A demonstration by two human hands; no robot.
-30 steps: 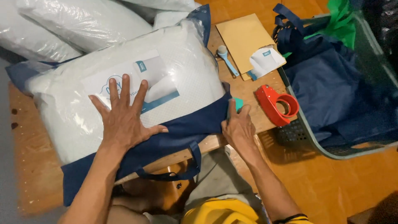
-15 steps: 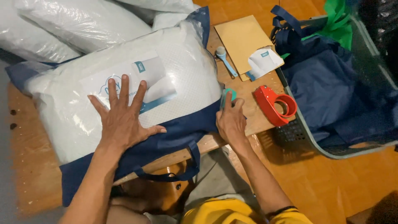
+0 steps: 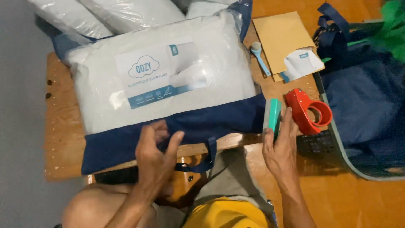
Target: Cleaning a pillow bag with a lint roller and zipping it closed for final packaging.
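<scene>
Two hands work at the worktop's [image 3: 63, 139] near edge: my left hand [image 3: 154, 154], fingers curled, grip pinching the pillow bag's [image 3: 202, 122] navy hem. My right hand [image 3: 280, 147] clasps the teal block [image 3: 273, 115], upright just beside the red tape dispenser [image 3: 308, 110].

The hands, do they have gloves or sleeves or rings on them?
No gloves: the left hand and right hand are both bare, with no rings or watch that I can see. The forearms are bare too, with no sleeves down to the picture's bottom edge. Each hand shows fingers and a thumb.
</scene>
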